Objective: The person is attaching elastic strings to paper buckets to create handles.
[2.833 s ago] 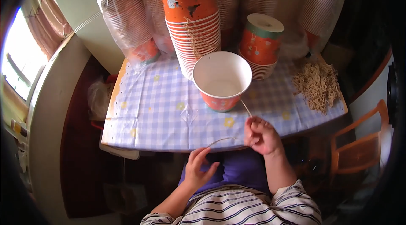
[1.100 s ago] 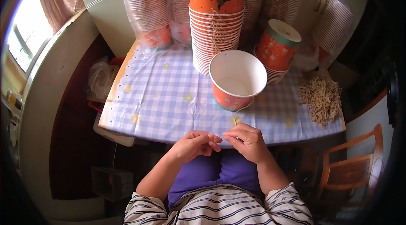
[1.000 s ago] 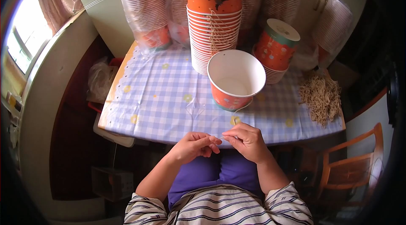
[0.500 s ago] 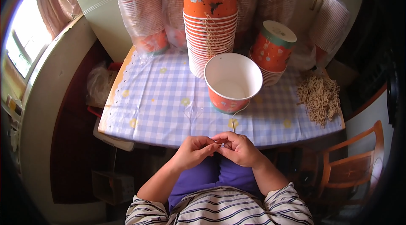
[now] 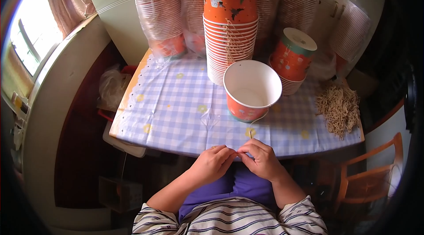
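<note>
A paper bucket (image 5: 251, 102), white inside and orange with a green base outside, stands upright and open near the table's front. From a spot on its right side a thin pale cord (image 5: 250, 131) curves down to my hands. My right hand (image 5: 263, 161) is closed on this cord, thumb and forefinger pinched. Fingertip to fingertip with it, my left hand (image 5: 214, 164) is also pinched closed, at the cord's end; the end itself is mostly hidden by the fingers. Both hands are just off the table's front edge, above my lap.
Behind the bucket rises a tall stack of nested orange buckets (image 5: 229, 45), cords dangling down its side. A shorter upside-down stack (image 5: 291, 58) is to its right. A heap of beige cords (image 5: 339, 109) lies at the right edge. Plastic-wrapped stacks (image 5: 159, 14) line the back; a wooden chair (image 5: 371, 173) stands right.
The view has shifted, so the table and buckets appear slightly right and lower. My left hand has turned more knuckles-up, and the fingers of both hands have changed their pinch.
</note>
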### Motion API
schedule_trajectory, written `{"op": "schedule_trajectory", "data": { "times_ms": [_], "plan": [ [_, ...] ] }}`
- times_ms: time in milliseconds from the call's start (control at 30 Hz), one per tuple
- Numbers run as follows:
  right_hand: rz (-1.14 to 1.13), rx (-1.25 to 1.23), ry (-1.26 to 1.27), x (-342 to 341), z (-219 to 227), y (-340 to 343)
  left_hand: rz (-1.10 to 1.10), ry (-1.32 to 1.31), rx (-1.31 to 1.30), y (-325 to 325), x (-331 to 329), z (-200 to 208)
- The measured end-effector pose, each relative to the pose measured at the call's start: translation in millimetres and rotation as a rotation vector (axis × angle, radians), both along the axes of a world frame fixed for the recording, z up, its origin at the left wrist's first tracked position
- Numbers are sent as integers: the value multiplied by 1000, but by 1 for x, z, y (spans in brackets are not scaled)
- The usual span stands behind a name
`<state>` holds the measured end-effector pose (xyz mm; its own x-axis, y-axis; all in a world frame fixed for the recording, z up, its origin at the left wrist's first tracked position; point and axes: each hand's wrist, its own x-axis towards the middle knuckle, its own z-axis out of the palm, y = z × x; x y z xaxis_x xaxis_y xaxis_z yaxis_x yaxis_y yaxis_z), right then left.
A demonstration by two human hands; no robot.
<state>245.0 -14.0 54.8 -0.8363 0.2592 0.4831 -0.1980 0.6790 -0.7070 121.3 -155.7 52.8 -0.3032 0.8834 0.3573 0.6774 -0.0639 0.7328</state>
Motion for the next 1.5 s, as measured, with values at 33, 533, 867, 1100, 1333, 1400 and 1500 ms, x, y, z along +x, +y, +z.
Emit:
{"op": "schedule_trajectory", "data": {
  "times_ms": [33,533,867,1100,1333,1400,1500],
  "plan": [
    [1,0,0,-1,0,0,1,95,5,1,-1,-1],
    [-236,-145,73,-7,-22,28,160,552,-245,31,-60,-59],
    [-291,-141,58,9,-27,47,116,622,-220,-78,-30,-36],
    [-262,-215,147,6,-11,53,354,442,-280,-139,-23,-83],
    [-290,-246,254,8,23,71,210,374,-319,-100,-29,-52],
    [-324,-200,259,7,35,78,195,303,-190,-78,-34,-31],
    [-424,-67,229,-2,46,98,205,140,-104,-41,-54,5]
  ]
}}
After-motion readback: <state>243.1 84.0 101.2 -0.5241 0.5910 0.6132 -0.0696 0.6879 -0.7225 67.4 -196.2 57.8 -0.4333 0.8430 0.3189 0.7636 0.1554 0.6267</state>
